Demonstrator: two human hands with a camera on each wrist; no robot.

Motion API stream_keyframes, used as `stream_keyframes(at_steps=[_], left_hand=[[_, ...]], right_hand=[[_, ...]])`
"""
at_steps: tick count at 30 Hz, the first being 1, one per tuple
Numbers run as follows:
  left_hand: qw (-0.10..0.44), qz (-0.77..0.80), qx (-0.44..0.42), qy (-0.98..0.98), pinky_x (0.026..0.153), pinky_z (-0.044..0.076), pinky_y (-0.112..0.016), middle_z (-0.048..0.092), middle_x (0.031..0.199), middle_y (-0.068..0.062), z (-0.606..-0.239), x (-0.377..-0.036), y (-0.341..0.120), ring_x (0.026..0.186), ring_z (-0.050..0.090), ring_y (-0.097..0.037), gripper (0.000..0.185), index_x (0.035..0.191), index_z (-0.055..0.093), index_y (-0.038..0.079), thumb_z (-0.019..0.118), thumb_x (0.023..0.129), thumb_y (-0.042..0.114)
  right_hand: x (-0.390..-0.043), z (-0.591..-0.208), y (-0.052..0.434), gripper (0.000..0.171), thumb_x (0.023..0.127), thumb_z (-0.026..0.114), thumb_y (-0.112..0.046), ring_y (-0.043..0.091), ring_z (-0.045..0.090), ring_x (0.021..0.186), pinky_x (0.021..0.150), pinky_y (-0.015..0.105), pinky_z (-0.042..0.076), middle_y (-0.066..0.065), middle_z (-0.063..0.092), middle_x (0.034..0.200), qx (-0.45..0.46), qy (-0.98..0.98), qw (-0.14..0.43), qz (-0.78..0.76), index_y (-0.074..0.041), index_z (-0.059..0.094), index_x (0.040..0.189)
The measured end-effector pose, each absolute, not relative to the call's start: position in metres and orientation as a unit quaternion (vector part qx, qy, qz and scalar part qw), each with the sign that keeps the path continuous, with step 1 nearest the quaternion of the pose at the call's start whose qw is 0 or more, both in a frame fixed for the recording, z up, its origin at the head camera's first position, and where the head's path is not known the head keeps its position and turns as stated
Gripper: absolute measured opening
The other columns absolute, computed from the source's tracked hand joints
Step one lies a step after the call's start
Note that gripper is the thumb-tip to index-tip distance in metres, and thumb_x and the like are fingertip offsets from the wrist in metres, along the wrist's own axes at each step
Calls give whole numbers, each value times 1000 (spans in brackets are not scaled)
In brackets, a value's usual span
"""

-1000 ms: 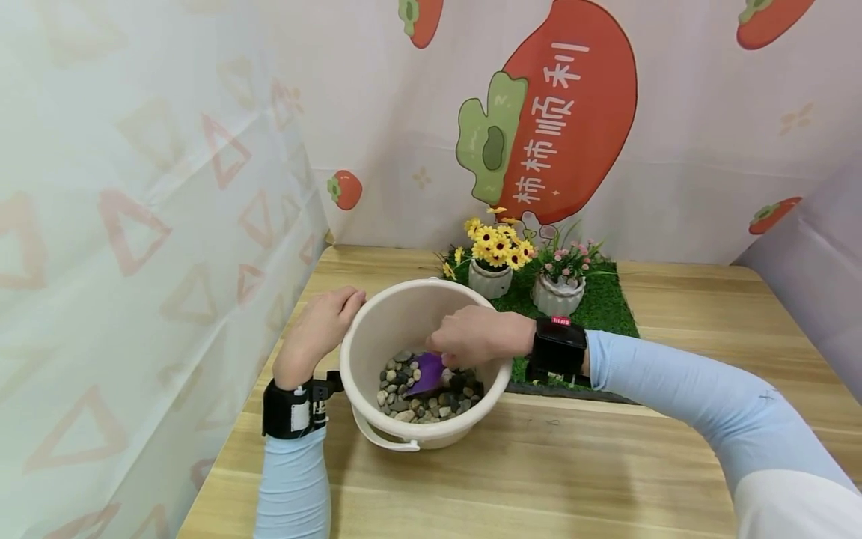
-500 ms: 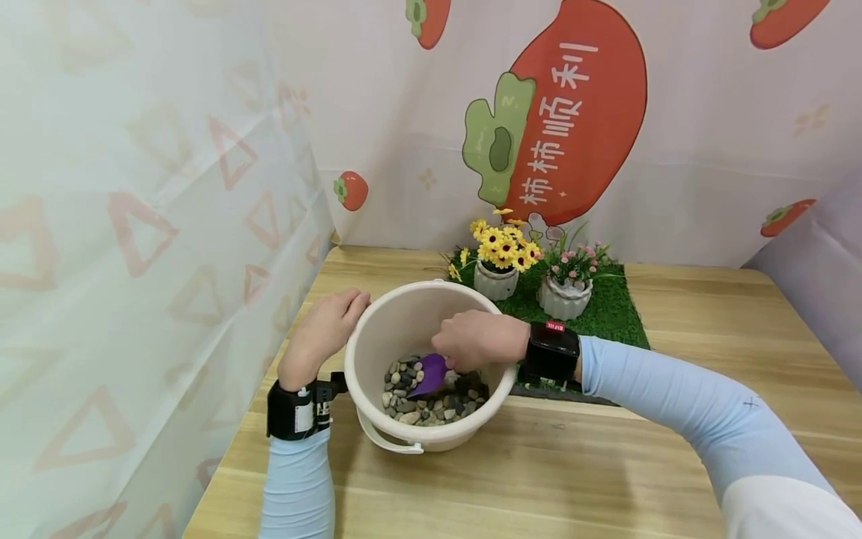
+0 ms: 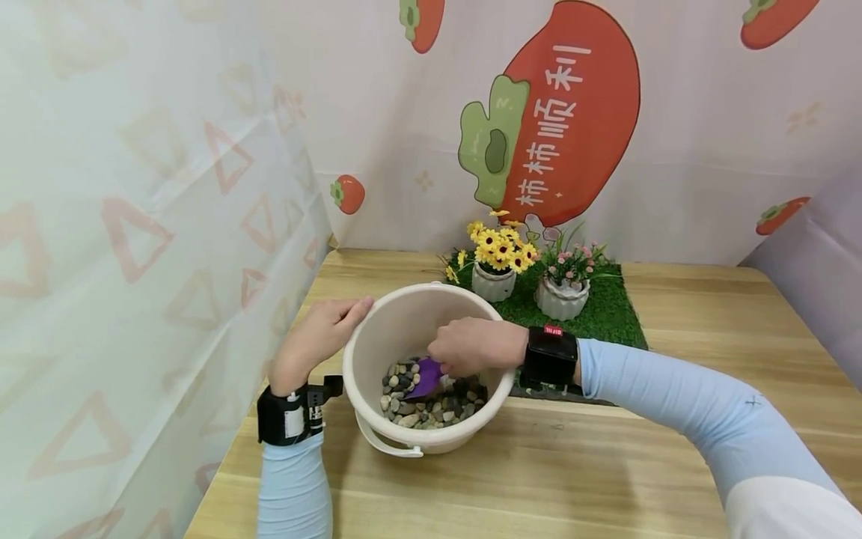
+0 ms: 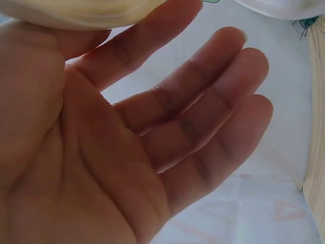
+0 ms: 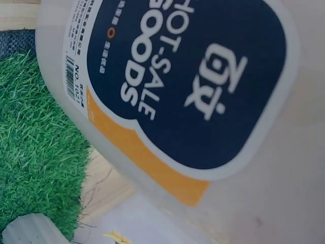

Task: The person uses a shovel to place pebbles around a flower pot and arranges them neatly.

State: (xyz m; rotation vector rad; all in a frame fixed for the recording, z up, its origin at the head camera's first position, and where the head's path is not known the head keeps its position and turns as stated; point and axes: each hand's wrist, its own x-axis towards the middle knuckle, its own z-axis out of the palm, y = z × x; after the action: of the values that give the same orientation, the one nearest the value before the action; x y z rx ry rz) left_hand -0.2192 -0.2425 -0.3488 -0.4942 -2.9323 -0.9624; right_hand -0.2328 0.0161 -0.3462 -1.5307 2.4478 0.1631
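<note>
A cream bucket (image 3: pixel 360 400) with several grey and tan pebbles (image 3: pixel 419 421) in it stands on the table. My left hand (image 3: pixel 318 335) holds its rim at the left. In the left wrist view my left hand (image 4: pixel 127 142) has thumb and index finger at the rim (image 4: pixel 91 12), the other fingers loosely extended and apart from it. My right hand (image 3: pixel 474 346) reaches over the right rim into the bucket and grips a purple scoop (image 3: pixel 424 378). The scoop's blade lies among the pebbles; its handle is hidden by the hand. The right wrist view shows the bucket's labelled outer wall (image 5: pixel 264 203), not the hand.
Behind the bucket to the right lies a green artificial turf mat (image 3: pixel 609 314). On it stand a pot of yellow flowers (image 3: pixel 493 283) and a pot of pink flowers (image 3: pixel 563 298). The bucket's handle (image 3: pixel 390 449) hangs at its front. Printed cloth walls (image 3: pixel 404 135) bound the wooden table (image 3: pixel 572 471).
The purple scoop and the right hand have shifted only slightly within the bucket. My left hand stays at the rim, its thumb reaching a little further over it.
</note>
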Motion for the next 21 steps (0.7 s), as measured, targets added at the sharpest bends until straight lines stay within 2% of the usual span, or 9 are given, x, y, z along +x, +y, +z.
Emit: stream_keyframes(at_steps=[7,12,17,21], left_hand=[[9,-313,-157,-937,75,50,-33,72,79,6,-348,-219,-239,79,66,-11,42,86,70,22,41,105,44],[1,-312,-164,-936,72,49,-30,70,80,5,-346,-218,-238,76,63,-10,40,89,71,21,43,104,46],[-19,-312,-158,-937,59,41,-28,54,65,4,-344,-215,-236,62,50,-14,39,80,67,19,51,100,49],[-23,-310,-156,-938,57,39,-27,49,62,5,-343,-214,-235,60,47,-14,39,77,66,18,52,100,46]], right_hand=[[-237,-347,16,30,92,59,-9,8,38,55,53,22,27,-7,43,63,-551,828,97,48,-20,47,67],[-241,-349,16,27,93,61,-13,8,41,56,53,21,30,-9,45,63,-549,828,110,37,-20,51,69],[-246,-351,16,26,93,62,-14,7,39,57,56,22,28,-9,40,62,-556,822,118,13,-19,51,70],[-247,-352,17,21,92,64,-13,7,39,58,56,23,27,-10,42,62,-566,817,109,-7,-18,56,73]])
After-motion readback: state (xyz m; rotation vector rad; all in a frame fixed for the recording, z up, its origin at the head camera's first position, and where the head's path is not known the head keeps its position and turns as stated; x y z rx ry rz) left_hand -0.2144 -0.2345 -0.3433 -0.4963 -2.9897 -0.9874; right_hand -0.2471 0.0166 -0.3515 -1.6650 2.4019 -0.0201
